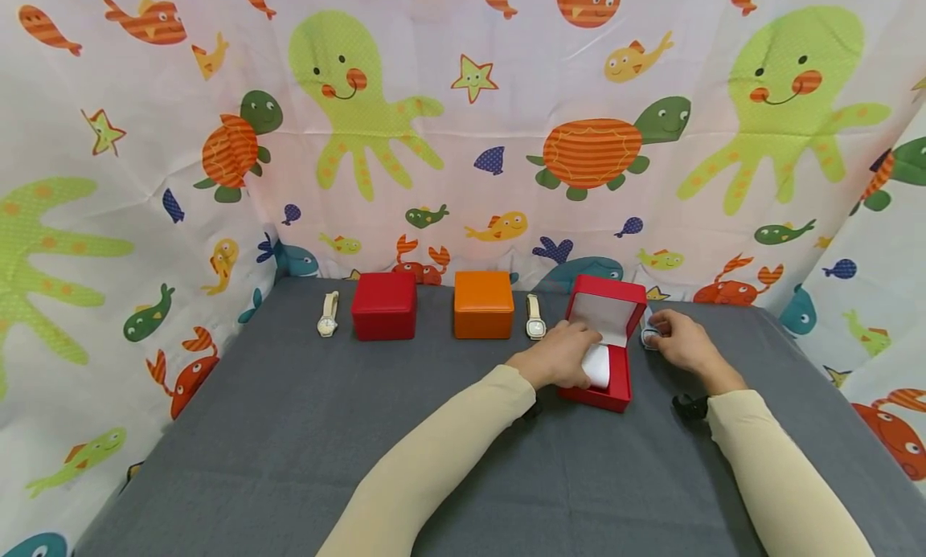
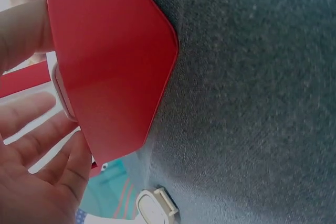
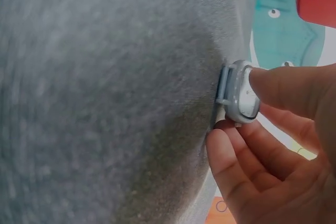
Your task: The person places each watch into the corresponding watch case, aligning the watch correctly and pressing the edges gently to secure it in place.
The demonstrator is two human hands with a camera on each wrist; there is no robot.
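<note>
An open red watch box (image 1: 618, 384) stands on the grey table at centre right, its lid tilted back. Inside it lies a white watch cushion (image 1: 596, 366). My left hand (image 1: 560, 354) reaches over the box from the left, thumb and fingers at opposite edges of the cushion. The left wrist view shows the red side wall (image 2: 113, 72) in front of part of the hand. To the right of the box, my right hand (image 1: 683, 341) pinches a silver-cased wristwatch (image 3: 242, 95), thumb on its face and fingers at its lower side. The watch is close to the tabletop.
Along the back of the table (image 1: 289, 444) stand a closed red box (image 1: 384, 306) and a closed orange box (image 1: 484, 305). One pale-strapped watch (image 1: 328, 316) lies left of the red box, another watch (image 1: 534, 317) right of the orange one. A patterned curtain (image 1: 448, 139) borders the table.
</note>
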